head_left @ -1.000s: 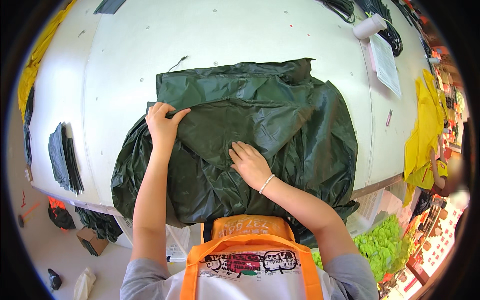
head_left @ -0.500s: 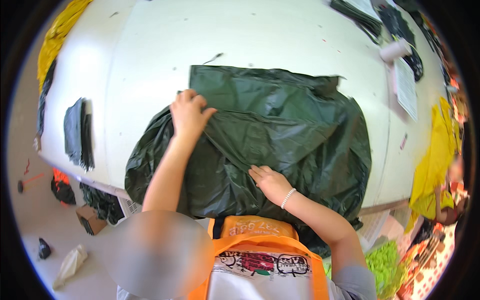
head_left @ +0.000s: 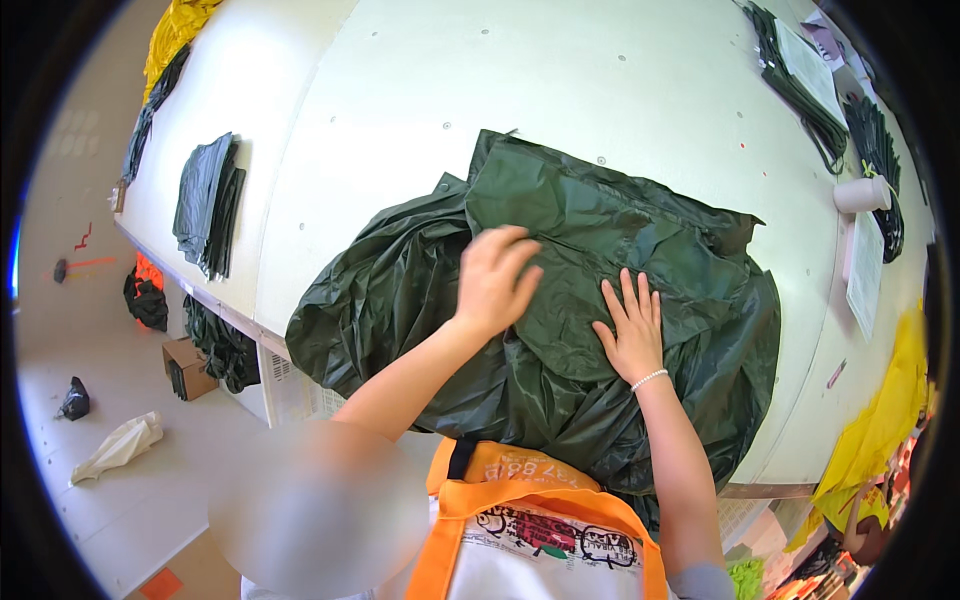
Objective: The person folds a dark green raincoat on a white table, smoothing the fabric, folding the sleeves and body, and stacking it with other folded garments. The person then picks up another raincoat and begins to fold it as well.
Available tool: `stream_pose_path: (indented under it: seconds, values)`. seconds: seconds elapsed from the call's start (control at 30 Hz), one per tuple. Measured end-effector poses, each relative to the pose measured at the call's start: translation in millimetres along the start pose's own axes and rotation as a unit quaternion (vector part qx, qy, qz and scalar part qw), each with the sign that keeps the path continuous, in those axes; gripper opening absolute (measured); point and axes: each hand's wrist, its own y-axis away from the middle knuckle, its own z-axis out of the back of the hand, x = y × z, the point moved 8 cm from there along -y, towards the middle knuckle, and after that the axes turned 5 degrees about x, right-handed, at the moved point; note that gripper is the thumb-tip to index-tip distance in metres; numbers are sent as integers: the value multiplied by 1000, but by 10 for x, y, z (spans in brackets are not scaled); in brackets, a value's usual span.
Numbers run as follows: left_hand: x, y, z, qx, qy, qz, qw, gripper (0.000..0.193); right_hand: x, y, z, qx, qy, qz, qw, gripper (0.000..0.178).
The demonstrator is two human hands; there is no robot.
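A large piece of shiny dark green fabric (head_left: 590,240), which looks like a thin waterproof garment, is bunched up in front of me. Its far part forms a flatter panel with a raised, creased edge, while loose folds gather at the left, right and near sides. Over the left part of this panel is my left hand (head_left: 495,280), slightly blurred, fingers apart and holding nothing. My right hand (head_left: 632,325), with a beaded bracelet at the wrist, lies flat on the fabric with spread fingers.
The fabric lies on a white table (head_left: 400,90). Folded dark pieces (head_left: 207,205) are stacked at the left. A white roll (head_left: 861,194), papers (head_left: 865,275) and dark bundles are at the far right. Yellow fabric (head_left: 880,420) hangs by the right edge. A cardboard box (head_left: 188,368) stands on the floor.
My left hand has let go of the panel's left edge and moved inward over the fabric. My right hand has moved farther out and now lies flat. The whole view has shifted.
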Motion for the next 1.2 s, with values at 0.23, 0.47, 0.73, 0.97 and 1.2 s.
stream_pose_path:
  seconds: [0.23,0.47,0.73,0.97,1.2]
  values:
    - [1363,48,-225,36,434,500,749,49,44,30,-15,-6,15,7,1000,60]
    - [1361,-631,-336,94,649,497,569,38,51,25,-17,-16,-3,5,1000,62]
    - [1506,-818,-35,-25,223,326,919,18,-796,340,1156,-233,-282,76,928,22]
    - [942,-860,184,-16,77,307,948,24,-5341,2011,1094,-67,217,-573,787,37]
    - [622,-919,258,-87,184,302,932,25,-6935,3580,585,-167,98,-678,709,47]
